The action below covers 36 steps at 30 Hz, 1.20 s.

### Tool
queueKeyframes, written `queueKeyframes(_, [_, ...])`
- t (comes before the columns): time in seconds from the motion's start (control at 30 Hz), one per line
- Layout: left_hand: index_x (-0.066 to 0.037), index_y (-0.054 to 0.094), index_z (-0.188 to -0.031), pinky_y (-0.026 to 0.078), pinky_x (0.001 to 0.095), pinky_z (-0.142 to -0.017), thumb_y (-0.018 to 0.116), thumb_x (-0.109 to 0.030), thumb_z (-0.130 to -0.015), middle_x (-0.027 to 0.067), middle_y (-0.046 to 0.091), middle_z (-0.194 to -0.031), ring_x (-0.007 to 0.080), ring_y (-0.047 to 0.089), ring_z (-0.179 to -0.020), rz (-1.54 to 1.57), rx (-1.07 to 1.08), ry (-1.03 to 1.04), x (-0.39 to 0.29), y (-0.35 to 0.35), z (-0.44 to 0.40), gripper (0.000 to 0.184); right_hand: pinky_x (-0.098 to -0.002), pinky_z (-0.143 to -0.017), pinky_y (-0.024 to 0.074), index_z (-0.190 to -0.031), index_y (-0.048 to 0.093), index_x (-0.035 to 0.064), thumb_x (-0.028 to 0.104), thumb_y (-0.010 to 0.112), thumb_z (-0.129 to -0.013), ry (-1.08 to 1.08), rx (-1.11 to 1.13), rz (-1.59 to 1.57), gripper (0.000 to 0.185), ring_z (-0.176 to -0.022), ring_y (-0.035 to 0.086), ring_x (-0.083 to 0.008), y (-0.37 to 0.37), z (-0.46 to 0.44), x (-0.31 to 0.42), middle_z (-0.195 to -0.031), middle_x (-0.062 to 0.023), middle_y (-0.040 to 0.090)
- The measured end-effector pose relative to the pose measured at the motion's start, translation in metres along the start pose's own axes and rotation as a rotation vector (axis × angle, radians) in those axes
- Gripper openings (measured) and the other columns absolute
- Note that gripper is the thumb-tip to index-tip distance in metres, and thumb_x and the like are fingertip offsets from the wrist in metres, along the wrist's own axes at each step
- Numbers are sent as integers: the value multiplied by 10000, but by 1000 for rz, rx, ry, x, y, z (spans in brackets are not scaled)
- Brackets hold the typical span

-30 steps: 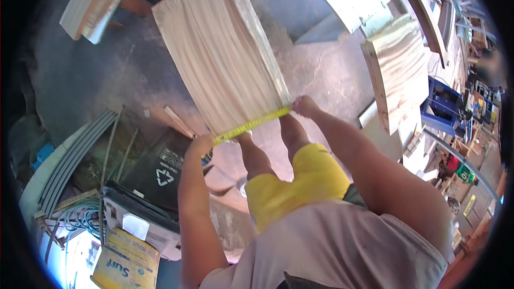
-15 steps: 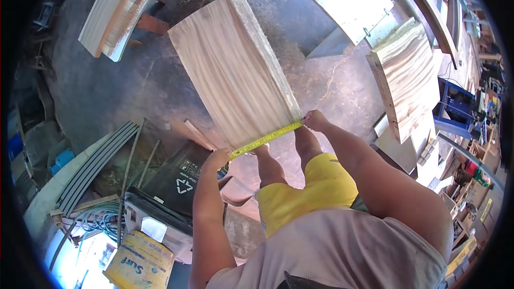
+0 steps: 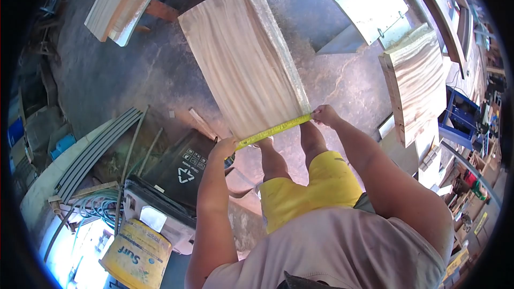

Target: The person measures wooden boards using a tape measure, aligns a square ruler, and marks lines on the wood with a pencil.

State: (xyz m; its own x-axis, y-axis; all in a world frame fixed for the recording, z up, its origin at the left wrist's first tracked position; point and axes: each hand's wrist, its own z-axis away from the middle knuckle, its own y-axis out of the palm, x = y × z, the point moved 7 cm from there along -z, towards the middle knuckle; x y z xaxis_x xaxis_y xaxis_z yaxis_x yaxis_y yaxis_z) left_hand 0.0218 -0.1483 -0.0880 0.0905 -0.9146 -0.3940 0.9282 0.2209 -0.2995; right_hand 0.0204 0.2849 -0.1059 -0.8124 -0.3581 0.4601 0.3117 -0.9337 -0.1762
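A yellow tape measure (image 3: 276, 129) is stretched across the near end of a wide wooden slab (image 3: 243, 56). My left hand (image 3: 224, 149) is closed on the tape at the slab's near left corner, with a dark part of the tape's case just showing beneath it. At the near right corner, my right hand (image 3: 325, 115) pinches the other end of the tape. The blade lies along the slab's edge, above my legs.
A second slab (image 3: 415, 83) stands at the right, beside a white panel (image 3: 369, 8). More boards (image 3: 126, 0) are at the upper left. Near my left arm are a black-lidded bin (image 3: 176, 174), a yellow Surf container (image 3: 136, 254) and a coiled hose (image 3: 101, 206).
The whole view has shifted, so the slab and both hands appear farther right. Both hands still hold the tape across the slab's near end.
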Motion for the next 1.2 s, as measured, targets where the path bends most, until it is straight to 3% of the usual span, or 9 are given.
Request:
queueKeyframes(0.17, [-70, 601, -1108, 465, 421, -837, 478, -248, -892, 213, 630, -1044, 343, 608, -983, 242, 85, -149, -34, 0, 11, 306, -264, -457, 429, -816, 686, 22, 161, 696, -798, -92, -102, -67, 141, -508, 549, -102, -27, -14, -9, -627, -38, 623])
queueKeyframes(0.5, [-65, 569, -1200, 440, 394, -879, 462, -233, -919, 221, 610, -1110, 355, 587, -1020, 424, 22, -103, -80, 16, -11, 345, -280, -502, 461, -763, 666, 17, 193, 703, -782, -60, -116, 284, 181, -540, 573, -122, -88, -35, 36, -618, -40, 612])
queueKeyframes(0.57, [-21, 568, -1157, 444, 369, -834, 465, -241, -931, 210, 625, -1037, 303, 605, -955, 414, -33, -89, -74, 20, -14, 332, -281, -507, 467, -765, 666, 16, 200, 706, -778, -68, -110, 296, 189, -538, 573, -124, -87, -39, 33, -617, -42, 612])
queueKeyframes(0.8, [-34, 561, -1147, 425, 452, -884, 434, -274, -926, 233, 598, -1113, 399, 555, -1069, 290, -115, -24, -74, 26, -17, 350, -339, -525, 495, -795, 686, 38, 222, 714, -750, -264, -210, 425, 192, -533, 597, -177, -89, -46, 30, -619, -88, 626])
queueKeyframes(0.9, [-34, 614, -1046, 468, 421, -732, 392, -241, -912, 199, 645, -889, 287, 627, -817, 317, 40, -136, -80, 32, -13, 332, -439, -650, 497, -735, 649, 68, 340, 669, -772, -302, -234, 814, 276, -693, 626, -335, -84, -57, 26, -717, -165, 638])
queueKeyframes(0.97, [-17, 632, -922, 444, 386, -582, 418, -234, -883, 115, 612, -708, 199, 568, -620, 455, -43, -77, -75, 38, -12, 307, -450, -666, 485, -744, 640, 74, 412, 589, -826, -241, -231, 717, 352, -725, 612, -358, -86, -43, 34, -755, -179, 632])
queueKeyframes(1.0, [-15, 627, -905, 430, 376, -552, 432, -221, -879, 91, 599, -690, 184, 551, -601, 476, 95, -181, -75, 40, -4, 285, -452, -661, 482, -752, 639, 74, 427, 583, -832, -150, -170, 687, 366, -728, 607, -364, -82, -49, 29, -775, -180, 635])
queueKeyframes(1.07, [-24, 621, -912, 423, 363, -532, 428, -221, -891, 80, 607, -753, 169, 540, -604, 494, 46, -39, -81, 39, 0, 276, -445, -673, 488, -781, 643, 60, 408, 603, -824, -286, -234, 672, 352, -731, 606, -367, -82, -49, 28, -768, -178, 638])
queueKeyframes(1.2, [-34, 602, -1020, 459, 365, -699, 451, -312, -941, 131, 635, -849, 215, 601, -776, 326, 51, 134, -94, 36, 8, 326, -371, -613, 502, -818, 664, 30, 243, 679, -789, -245, -303, 427, 216, -627, 628, -239, -84, -34, 38, -679, -113, 644])
